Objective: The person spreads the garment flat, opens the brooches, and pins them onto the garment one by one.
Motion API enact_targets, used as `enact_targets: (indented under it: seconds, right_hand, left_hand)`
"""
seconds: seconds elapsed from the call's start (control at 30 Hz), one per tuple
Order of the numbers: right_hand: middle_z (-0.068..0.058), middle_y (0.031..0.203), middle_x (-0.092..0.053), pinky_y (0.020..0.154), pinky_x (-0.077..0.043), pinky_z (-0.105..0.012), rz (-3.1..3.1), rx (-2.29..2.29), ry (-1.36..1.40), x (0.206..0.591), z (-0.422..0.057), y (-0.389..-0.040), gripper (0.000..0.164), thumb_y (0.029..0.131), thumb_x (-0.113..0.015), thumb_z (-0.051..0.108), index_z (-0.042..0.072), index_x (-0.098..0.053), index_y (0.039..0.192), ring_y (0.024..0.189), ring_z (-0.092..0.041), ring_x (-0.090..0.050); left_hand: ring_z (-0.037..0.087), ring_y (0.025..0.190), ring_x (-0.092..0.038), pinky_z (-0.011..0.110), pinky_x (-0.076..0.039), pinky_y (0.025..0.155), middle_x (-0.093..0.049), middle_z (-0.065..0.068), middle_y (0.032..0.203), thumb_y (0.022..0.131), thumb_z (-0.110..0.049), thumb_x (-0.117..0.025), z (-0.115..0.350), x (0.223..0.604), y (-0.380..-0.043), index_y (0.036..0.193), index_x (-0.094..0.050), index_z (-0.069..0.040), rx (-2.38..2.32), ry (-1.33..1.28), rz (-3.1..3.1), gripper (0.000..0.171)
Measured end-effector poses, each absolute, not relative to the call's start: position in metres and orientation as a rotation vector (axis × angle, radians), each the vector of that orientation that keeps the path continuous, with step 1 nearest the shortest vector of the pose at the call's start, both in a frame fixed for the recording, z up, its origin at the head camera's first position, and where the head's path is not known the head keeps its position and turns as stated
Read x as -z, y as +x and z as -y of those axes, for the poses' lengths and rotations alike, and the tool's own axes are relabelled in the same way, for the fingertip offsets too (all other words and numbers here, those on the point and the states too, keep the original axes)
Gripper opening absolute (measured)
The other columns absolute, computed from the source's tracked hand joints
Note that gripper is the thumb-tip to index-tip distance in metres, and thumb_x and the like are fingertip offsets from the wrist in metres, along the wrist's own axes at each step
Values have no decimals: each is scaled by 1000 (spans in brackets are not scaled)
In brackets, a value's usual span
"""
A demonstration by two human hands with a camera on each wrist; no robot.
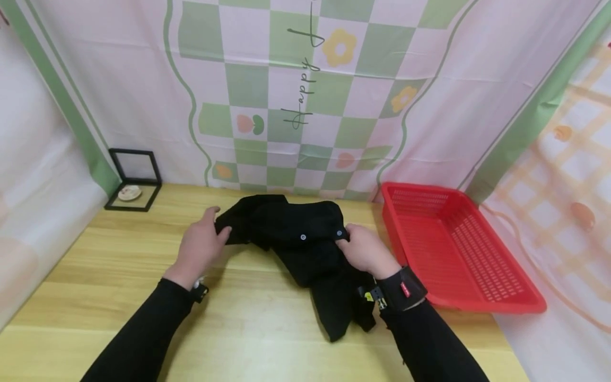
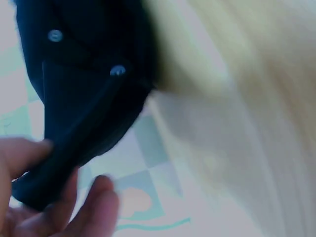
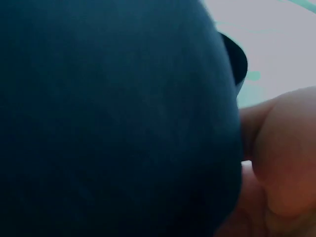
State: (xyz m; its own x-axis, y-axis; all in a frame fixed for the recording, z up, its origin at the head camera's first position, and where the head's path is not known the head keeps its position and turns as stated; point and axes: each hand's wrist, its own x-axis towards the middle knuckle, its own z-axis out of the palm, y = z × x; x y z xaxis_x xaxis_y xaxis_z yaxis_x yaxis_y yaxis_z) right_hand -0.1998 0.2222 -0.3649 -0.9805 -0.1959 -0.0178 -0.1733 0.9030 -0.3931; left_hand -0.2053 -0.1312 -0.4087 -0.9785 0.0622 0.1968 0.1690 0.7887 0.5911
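Note:
A black garment with light buttons [image 1: 291, 223] is stretched between my two hands over the wooden table, in the middle of the head view. My left hand [image 1: 200, 246] pinches its left end; in the left wrist view a narrow folded strip of the garment [image 2: 64, 163] lies between thumb and fingers. At the other end, my right hand [image 1: 365, 249] grips the edge right beside a button. Below that hand the loose part of the garment hangs in folds toward the front. Dark cloth fills most of the right wrist view and hides the fingertips there.
A red plastic basket [image 1: 415, 233] with perforated sides stands at the right, close to my right wrist. At the back left is a black folding frame [image 1: 157, 193] with a small pale round piece [image 1: 129, 193] in it. A patterned curtain [image 1: 334, 175] closes off the back.

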Motion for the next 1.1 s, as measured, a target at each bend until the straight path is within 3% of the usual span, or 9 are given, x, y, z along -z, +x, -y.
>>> enact_targets:
  seconds: [0.13, 0.23, 0.37, 0.5, 0.73, 0.9, 1.0, 1.1]
  right_hand:
    - [-13, 89, -65, 81, -50, -46, -2964, 380, -339, 370, -221, -197, 18, 97, -62, 17, -1, -64, 102, 89, -31, -63]
    - [-22, 110, -63, 90, -48, -49, -2949, 356, -297, 368, -219, -191, 37, 93, -63, 14, -9, -56, 122, 104, -36, -61]
    - [-28, 138, -44, 101, -41, -52, -3025, 494, -250, 355, -211, -180, 62, 88, -64, 12, -8, -40, 143, 124, -41, -45]
    - [-21, 150, -35, 107, -35, -51, -3140, 532, -505, 337, -192, -168, 67, 86, -68, 13, 3, -42, 147, 134, -40, -37]
    - [-12, 149, -43, 109, -36, -41, -3024, 684, -1290, 325, -158, -163, 63, 89, -74, 10, 6, -47, 145, 135, -26, -43]
    - [-11, 145, -50, 107, -37, -31, -2843, 838, -1540, 332, -138, -169, 69, 90, -76, 13, 3, -41, 149, 131, -19, -48]
    - [-8, 132, -60, 99, -45, -28, -2845, 902, -1537, 337, -131, -174, 53, 94, -72, 16, 3, -51, 140, 117, -15, -58]
    - [-2, 108, -68, 82, -51, -28, -2961, 964, -1446, 339, -131, -177, 24, 96, -69, 17, 7, -65, 118, 95, -12, -65]
  left_hand:
    - [26, 69, -60, 42, -50, 65, -65, 18, 91, 102, -38, -58, 133, 397, -204, 129, -54, 4, 1150, -96, 2698, 50]
    - [32, 82, -62, 46, -51, 71, -65, 18, 102, 101, -37, -60, 130, 393, -202, 114, -63, 1, 1194, -168, 2583, 41]
    - [26, 72, -62, 41, -51, 61, -67, 12, 94, 99, -30, -66, 122, 391, -196, 105, -66, -4, 1188, -323, 2429, 27]
    - [18, 66, -61, 37, -51, 57, -70, 6, 87, 92, -22, -75, 111, 388, -189, 101, -70, -8, 1193, -481, 2327, 17]
    - [14, 80, -68, 35, -56, 68, -73, 2, 94, 83, -13, -83, 87, 377, -175, 99, -72, -8, 1170, -768, 2199, 20]
    - [14, 78, -67, 33, -54, 68, -71, 4, 94, 78, -13, -86, 71, 370, -166, 100, -66, -6, 1151, -816, 2156, 31]
    - [17, 85, -67, 36, -54, 71, -69, 6, 95, 78, -14, -86, 66, 366, -161, 101, -60, -5, 1226, -791, 2166, 35]
    - [20, 92, -65, 40, -53, 74, -68, 8, 101, 84, -15, -82, 65, 367, -158, 110, -56, -4, 1328, -774, 2184, 39]
